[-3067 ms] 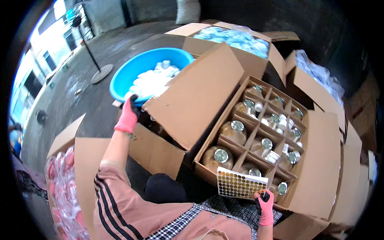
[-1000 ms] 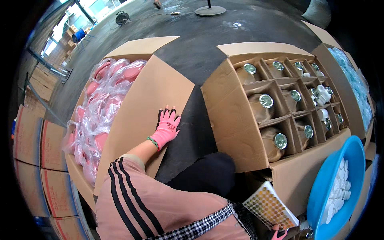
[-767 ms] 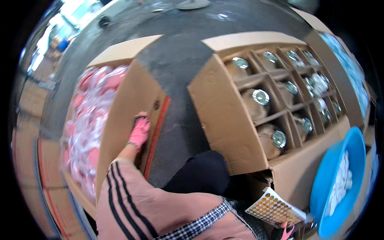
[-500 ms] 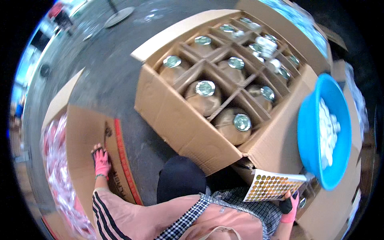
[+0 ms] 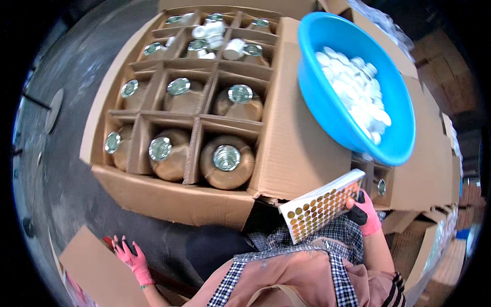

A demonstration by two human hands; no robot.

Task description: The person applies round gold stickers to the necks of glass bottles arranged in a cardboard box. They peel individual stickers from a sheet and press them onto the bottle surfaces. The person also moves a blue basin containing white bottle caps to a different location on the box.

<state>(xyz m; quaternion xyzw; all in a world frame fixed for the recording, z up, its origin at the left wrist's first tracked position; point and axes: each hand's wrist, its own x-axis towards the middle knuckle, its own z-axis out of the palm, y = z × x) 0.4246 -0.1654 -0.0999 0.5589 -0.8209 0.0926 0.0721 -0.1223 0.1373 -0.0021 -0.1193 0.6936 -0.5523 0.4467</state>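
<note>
Carton (image 5: 169,198): bottles (image 5: 227,165) | blue basin (image 5: 327,120): white caps (image 5: 353,89) | right hand (image 5: 366,215) clamped on sticker sheet (image 5: 319,207) | left hand (image 5: 134,262) spread

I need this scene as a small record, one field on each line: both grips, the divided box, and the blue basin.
Left grip: pink-and-black glove, fingers spread, at the edge of a cardboard flap; contact is unclear
Right grip: same kind of glove, holding a sheet of round gold stickers
Divided box: open, with glass bottles in its compartments
Blue basin: right of the bottles, holding white caps
Other caps: among bottles at the box's far end
</note>
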